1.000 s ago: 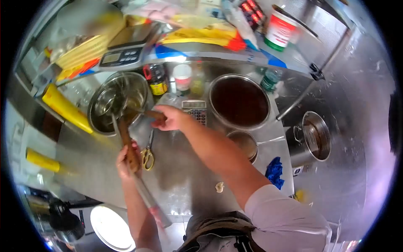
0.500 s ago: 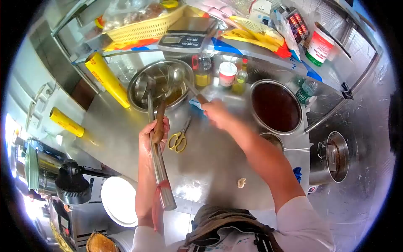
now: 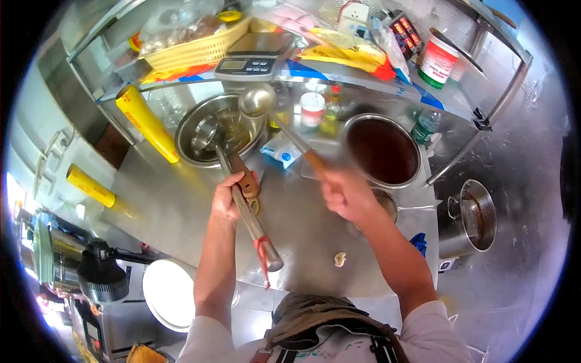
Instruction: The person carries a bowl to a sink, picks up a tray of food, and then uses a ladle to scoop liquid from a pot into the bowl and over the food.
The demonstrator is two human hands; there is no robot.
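Over the steel counter: right hand (image 3: pixel 345 195) is closed round the wooden handle of a long steel ladle (image 3: pixel 257 100), its bowl raised above the wide steel mixing bowl (image 3: pixel 206 121).
Left hand (image 3: pixel 229 196): wrapped round two long-handled steel utensils (image 3: pixel 242 199), heads resting in that bowl, handles angled toward the body for reach.
Beside: round steel pot of dark liquid (image 3: pixel 382 150).
Writing: grey digital scale (image 3: pixel 251 60) and white tub with red label (image 3: pixel 437 60) on the shelf, neither legible.
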